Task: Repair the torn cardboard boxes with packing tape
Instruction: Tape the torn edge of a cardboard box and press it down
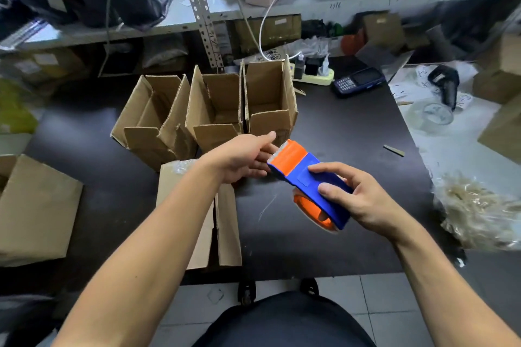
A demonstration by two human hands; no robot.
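I see one tape dispenser (308, 177), blue with an orange front and an orange hub, held in the air above the dark desk (338, 127). My right hand (358, 197) has its grip clenched around the blue body, thumb on top and fingers curled underneath. My left hand (245, 158) reaches to the toothed orange end, its fingertips touching the cutter edge; I cannot tell whether they pinch a tape end there.

I count three open cardboard boxes standing in a row just beyond the hands, flaps up: the left box (152, 118), the middle box (217, 110) and the right box (269, 98), each touching its neighbour. A fourth, a flattened box (225, 222), lies on the desk below my left forearm, with some clear tape at its far corner. A fifth, a closed box (33, 211), sits at the left edge.

Farther back on the desk lie one handheld terminal (358, 82) with a keypad and one power strip (313, 77) with plugs in it. To the right lie one clear tape roll (437, 114) and one heap of pale packing straw (476, 205).
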